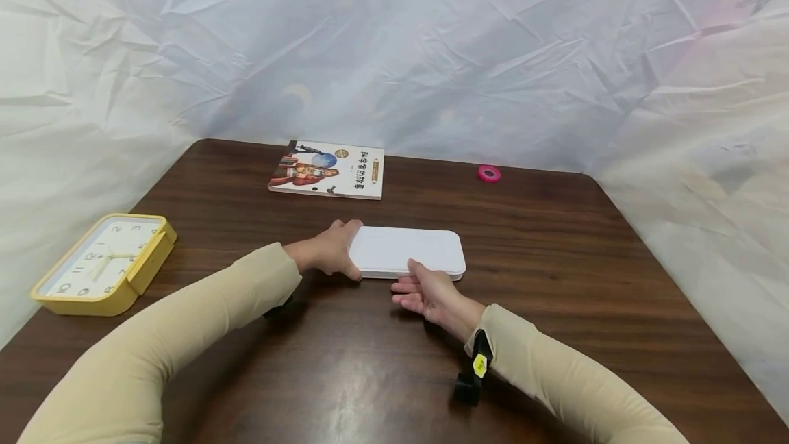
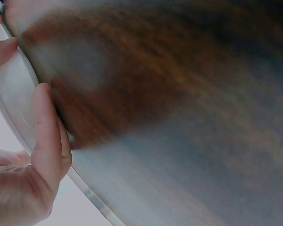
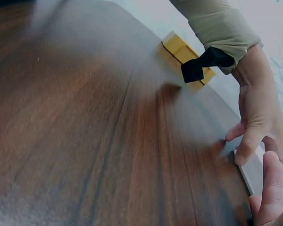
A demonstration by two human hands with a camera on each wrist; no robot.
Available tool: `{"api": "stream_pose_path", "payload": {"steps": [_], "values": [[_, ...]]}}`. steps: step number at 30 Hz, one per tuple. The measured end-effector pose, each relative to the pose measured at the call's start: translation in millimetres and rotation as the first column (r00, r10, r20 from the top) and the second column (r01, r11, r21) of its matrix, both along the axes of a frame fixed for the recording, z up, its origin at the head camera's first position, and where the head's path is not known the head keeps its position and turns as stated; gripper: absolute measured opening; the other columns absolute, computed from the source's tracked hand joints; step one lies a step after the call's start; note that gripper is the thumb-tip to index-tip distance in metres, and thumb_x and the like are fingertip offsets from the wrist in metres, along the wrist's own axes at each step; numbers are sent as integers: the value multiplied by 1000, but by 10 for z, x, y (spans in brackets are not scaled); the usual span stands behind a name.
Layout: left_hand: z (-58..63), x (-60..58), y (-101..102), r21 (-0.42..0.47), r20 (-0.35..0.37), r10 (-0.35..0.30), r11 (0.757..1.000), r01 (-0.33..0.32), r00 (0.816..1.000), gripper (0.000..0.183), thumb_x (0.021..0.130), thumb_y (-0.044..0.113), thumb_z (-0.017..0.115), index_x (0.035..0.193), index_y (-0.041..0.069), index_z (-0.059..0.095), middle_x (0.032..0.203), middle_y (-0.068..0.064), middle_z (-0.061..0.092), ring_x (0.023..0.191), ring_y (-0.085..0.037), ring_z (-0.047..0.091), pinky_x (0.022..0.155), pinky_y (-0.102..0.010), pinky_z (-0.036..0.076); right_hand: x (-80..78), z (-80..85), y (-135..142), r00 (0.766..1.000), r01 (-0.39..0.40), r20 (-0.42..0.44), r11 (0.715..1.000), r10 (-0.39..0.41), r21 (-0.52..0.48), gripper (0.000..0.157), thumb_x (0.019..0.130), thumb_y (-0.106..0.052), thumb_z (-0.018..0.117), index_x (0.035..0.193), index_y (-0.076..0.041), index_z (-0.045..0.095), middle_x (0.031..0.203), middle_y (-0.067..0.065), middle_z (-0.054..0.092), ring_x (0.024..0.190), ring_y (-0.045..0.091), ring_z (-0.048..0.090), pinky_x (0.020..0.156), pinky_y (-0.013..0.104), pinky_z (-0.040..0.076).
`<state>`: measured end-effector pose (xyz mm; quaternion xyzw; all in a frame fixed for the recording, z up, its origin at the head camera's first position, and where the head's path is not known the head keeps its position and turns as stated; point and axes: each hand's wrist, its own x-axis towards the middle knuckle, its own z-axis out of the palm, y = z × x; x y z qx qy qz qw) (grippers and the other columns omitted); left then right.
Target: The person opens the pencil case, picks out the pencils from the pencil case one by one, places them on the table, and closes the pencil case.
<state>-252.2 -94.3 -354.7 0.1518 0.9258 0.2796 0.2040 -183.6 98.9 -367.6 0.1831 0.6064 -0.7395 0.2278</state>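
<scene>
A flat white case (image 1: 407, 252) with rounded corners, smooth and matte, lies at the centre of the dark wood-grain table (image 1: 555, 238). Its 9 o'clock end is gripped by the left hand (image 1: 329, 252), fingers curled over the edge; the right hand (image 1: 425, 293) touches the near edge, thumb on top, fingers loosely apart. The case is judged steadied for opening, which calls for the lid's seam being found

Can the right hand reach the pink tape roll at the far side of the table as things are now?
Probably yes. The right hand touches the white case, and only bare table lies between it and the pink tape roll.
</scene>
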Motion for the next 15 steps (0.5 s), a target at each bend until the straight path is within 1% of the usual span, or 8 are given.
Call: {"api": "stream_pose_path", "payload": {"steps": [2,8,11,15], "values": [[0,7,-9,8,4,-8,1000,8,1000,101,58,18,80,137,10,17,121,-20,27,88,-28,44,43,-27,46,1,-5,-13,1000,15,7,1000,-14,-19,47,93,-29,41,111,14,47,80,14,62,52,13,59,47,18,46],[10,18,-9,32,26,-11,999,10,1000,100,59,15,80,136,9,17,122,-20,24,88,-28,45,46,-27,46,13,-51,-52,995,96,6,994,-96,-60,41,91,-26,46,106,13,49,69,8,61,50,9,58,47,15,44],[22,20,6,13,32,-2,1000,2,999,100,59,16,80,136,10,17,122,-19,24,88,-27,45,46,-27,46,21,-64,-59,992,124,-1,990,-124,-63,39,91,-24,46,103,13,51,67,8,61,50,9,58,47,15,44],[30,23,16,-9,31,0,1000,0,1000,100,60,17,80,137,10,16,123,-19,24,90,-28,44,46,-28,46,28,-82,-76,990,142,-16,988,-143,-61,36,91,-23,46,99,12,52,66,7,61,50,8,58,46,14,44]]}}
